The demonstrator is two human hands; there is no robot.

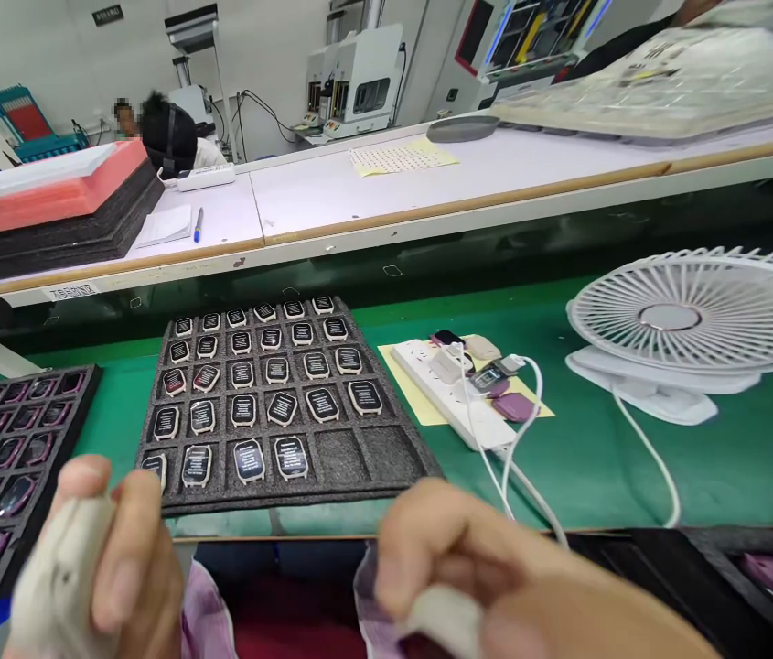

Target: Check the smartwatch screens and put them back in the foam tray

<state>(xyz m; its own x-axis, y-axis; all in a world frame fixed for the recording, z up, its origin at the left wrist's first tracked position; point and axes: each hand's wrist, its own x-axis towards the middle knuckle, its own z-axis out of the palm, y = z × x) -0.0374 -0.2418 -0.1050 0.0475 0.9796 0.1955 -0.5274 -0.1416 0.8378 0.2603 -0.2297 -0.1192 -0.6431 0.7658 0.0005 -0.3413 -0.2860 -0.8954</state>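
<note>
Both my hands are close to the camera at the bottom edge and blurred. My left hand [108, 567] is closed, with a whitish finger cot or cloth on one finger, and a bit of purple shows below it. My right hand [488, 577] is pinched shut on a small pale piece next to something purple; I cannot make out what it is. Just beyond the hands lies a dark grey foam tray [359, 453] with several watch cases [283, 407] in its pockets; two pockets at its near right are bare.
A second black tray [49, 430] of purple-tinted cases sits at the left. A white power strip [458, 403] with cables and small purple parts lies on yellow paper. A white desk fan [694, 320] stands at the right. Another person sits far behind the white shelf.
</note>
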